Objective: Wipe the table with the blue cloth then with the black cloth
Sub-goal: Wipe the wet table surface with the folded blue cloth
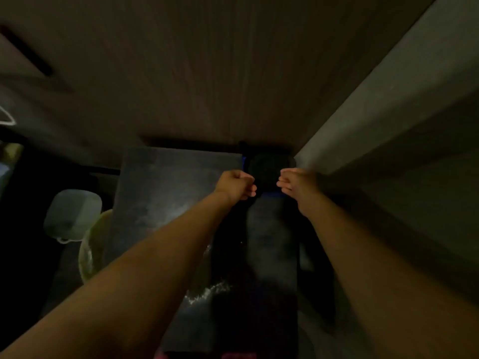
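Observation:
The scene is very dim. A dark grey table [160, 182] runs away from me toward a wood-panelled wall. At its far right corner a black cloth [269, 172] shows as a dark rounded patch. Thin slivers of the blue cloth [272, 194] peek out at the black cloth's left and near edges. My left hand [234, 186] is at the cloth's left side with its fingers curled shut on the edge. My right hand [298, 183] mirrors it on the right side, fingers pinched together on the cloth. Both arms are stretched far forward.
A pale wall [375, 125] rises close along the table's right side. Wood panelling [207, 73] closes off the back. Left of the table stand a whitish rounded object [72, 213] and a greenish round object [92, 250], partly under the table's edge.

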{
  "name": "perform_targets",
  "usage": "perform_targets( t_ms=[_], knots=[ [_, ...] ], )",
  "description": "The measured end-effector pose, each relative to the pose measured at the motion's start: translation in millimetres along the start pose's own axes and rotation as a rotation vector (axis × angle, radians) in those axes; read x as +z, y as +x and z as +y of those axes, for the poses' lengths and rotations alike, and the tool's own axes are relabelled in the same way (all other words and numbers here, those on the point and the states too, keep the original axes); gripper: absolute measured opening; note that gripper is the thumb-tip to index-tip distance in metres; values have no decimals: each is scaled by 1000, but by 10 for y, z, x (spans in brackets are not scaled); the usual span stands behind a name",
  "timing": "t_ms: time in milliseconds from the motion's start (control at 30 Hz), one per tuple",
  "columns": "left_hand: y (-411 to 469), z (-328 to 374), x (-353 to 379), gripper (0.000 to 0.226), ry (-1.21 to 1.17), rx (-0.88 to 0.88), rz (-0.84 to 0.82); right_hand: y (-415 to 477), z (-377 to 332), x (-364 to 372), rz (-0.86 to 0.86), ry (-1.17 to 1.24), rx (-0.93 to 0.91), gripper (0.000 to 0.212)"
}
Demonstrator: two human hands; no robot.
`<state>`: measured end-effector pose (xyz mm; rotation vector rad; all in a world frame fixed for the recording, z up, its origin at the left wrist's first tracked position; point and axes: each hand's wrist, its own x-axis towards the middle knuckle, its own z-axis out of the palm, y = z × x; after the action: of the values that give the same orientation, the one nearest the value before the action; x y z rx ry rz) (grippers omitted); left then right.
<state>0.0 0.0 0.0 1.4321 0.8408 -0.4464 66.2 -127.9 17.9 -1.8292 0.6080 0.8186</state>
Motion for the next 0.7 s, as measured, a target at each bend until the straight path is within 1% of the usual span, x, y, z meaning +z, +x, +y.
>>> perform_targets(
  t_ms=[67,100,167,200,233,300,367,433,500,600,700],
  knots=[
    [111,15,33,22,35,10,58,126,-21,22,21,-102,-21,33],
    [182,1,41,20,59,25,91,186,-17,26,53,-228,-52,32],
    [282,-22,29,12,171,69,180,256,34,42,146,-555,-173,32],
    [306,-42,16,8,244,77,223,270,72,43,200,-681,-222,34],
    [351,-85,3,13,310,83,261,281,110,39,230,-762,-240,36],
    [372,-166,-5,21,399,84,299,279,151,50,250,-784,-217,41],
    [385,-228,25,22,374,69,309,304,153,59,231,-752,-168,41],
    [376,-266,41,18,318,28,305,326,146,66,230,-712,-155,36],
    [436,-317,39,8,251,3,307,334,135,79,267,-714,-177,31],
    [541,-393,22,18,216,-20,324,325,132,102,330,-784,-224,25],
    [482,-337,26,26,231,-18,313,317,146,108,344,-833,-260,25]
  ],
)
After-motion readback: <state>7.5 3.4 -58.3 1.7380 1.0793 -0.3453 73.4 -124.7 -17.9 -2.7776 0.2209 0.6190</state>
